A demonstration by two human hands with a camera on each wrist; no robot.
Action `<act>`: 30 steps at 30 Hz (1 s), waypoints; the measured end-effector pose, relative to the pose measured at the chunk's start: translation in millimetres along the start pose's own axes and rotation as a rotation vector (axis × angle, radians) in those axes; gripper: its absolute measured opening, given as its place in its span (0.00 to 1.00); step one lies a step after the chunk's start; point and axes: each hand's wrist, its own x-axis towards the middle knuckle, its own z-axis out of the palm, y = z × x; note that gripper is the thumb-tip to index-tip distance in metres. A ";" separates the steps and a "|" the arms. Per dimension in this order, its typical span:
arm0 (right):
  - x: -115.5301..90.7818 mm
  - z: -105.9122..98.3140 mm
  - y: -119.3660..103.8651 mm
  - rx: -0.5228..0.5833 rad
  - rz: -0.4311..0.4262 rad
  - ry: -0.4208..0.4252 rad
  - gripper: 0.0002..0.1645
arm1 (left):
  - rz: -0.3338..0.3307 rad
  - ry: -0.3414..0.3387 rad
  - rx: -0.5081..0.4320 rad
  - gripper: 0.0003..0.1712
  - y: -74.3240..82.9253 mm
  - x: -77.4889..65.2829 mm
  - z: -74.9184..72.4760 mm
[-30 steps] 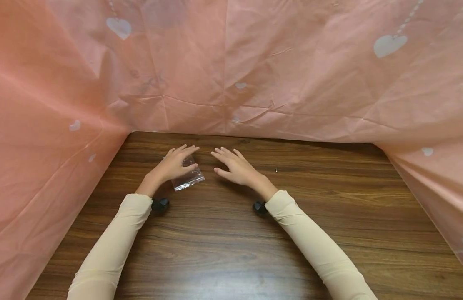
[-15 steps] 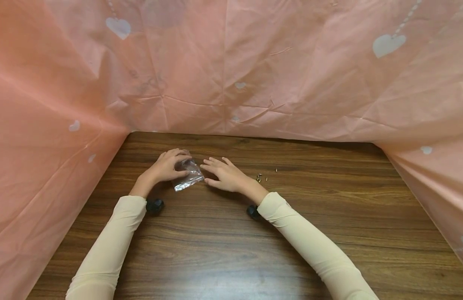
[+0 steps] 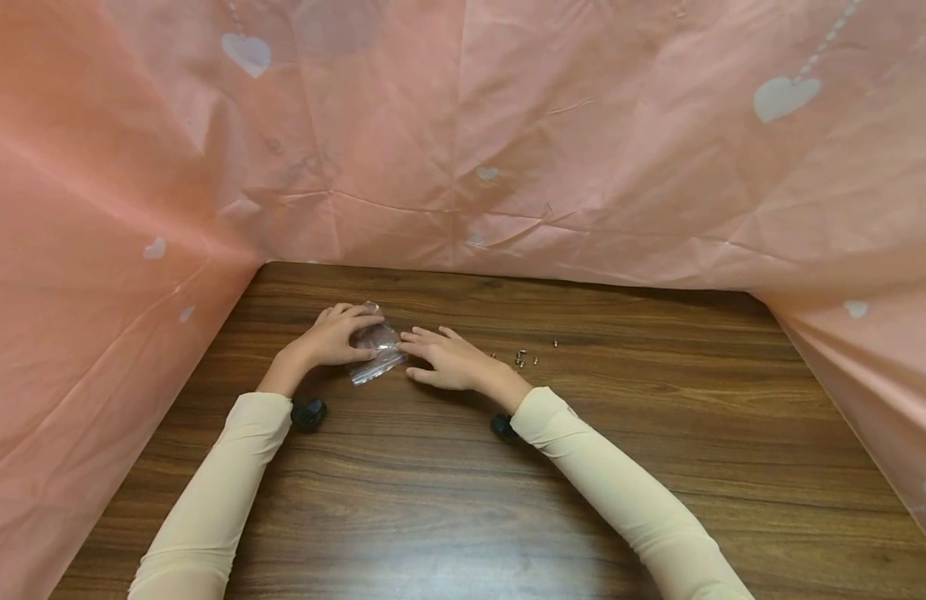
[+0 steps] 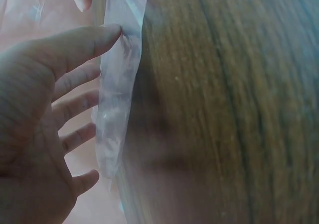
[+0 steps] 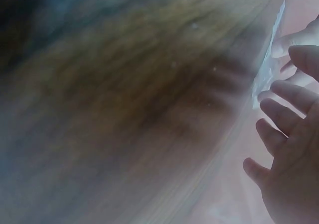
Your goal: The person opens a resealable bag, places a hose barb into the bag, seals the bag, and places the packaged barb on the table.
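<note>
A clear zip-seal bag [image 3: 378, 358] lies on the wooden table, its seal strip toward the person. My left hand [image 3: 331, 339] rests over its left side, thumb and fingertips touching the plastic; in the left wrist view the thumb lies across the bag [image 4: 117, 94] and the fingers are nearly straight. From the right comes my right hand [image 3: 447, 358], fingers spread, with the fingertips right at the bag's edge. In the right wrist view that hand [image 5: 291, 129] has relaxed fingers and nothing in them. Several tiny shiny metal pieces [image 3: 521, 358] lie beside the right wrist, too small to identify.
A single tiny piece [image 3: 556, 343] lies farther right. Pink cloth [image 3: 508, 167] with pale hearts hangs behind the wooden table [image 3: 402, 500] and along its sides. Black wrist cameras [image 3: 308, 414] sit under both cuffs.
Both hands have shifted left, the right one closing in on the bag's edge. The bag now looks more creased. Small metal pieces once hidden by the right arm are visible.
</note>
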 end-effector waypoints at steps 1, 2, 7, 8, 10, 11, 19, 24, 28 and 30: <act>-0.2 0.2 -0.1 0.003 -0.002 -0.007 0.35 | 0.002 -0.007 -0.004 0.39 0.7 0.6 0.5; -0.2 0.6 -0.1 0.002 -0.003 -0.014 0.35 | 0.004 -0.014 -0.003 0.39 1.4 1.2 0.9; -1.3 0.5 -0.8 0.004 0.003 -0.048 0.35 | 0.015 -0.038 -0.013 0.39 4.3 4.6 2.3; -1.6 0.3 -0.8 0.002 0.005 -0.056 0.35 | 0.018 -0.041 -0.013 0.39 4.9 5.3 2.6; -2.4 0.3 -0.4 -0.004 0.009 -0.070 0.35 | 0.027 -0.046 -0.013 0.39 6.3 6.8 3.3; -2.9 0.0 -0.1 -0.005 0.012 -0.079 0.35 | 0.030 -0.050 -0.013 0.39 7.1 7.5 3.6; -8.0 -5.5 6.0 -0.006 0.034 -0.109 0.34 | 0.040 -0.095 -0.022 0.39 15.4 14.6 5.2; -12.7 -9.0 12.1 -0.008 0.056 -0.124 0.34 | 0.044 -0.099 -0.026 0.38 24.5 18.9 5.5; -18.0 -11.3 16.5 -0.007 0.065 -0.128 0.33 | 0.061 -0.072 -0.018 0.37 30.6 22.4 7.5; -21.1 -12.2 18.6 -0.012 0.066 -0.124 0.33 | 0.082 -0.040 -0.014 0.36 33.2 24.3 8.8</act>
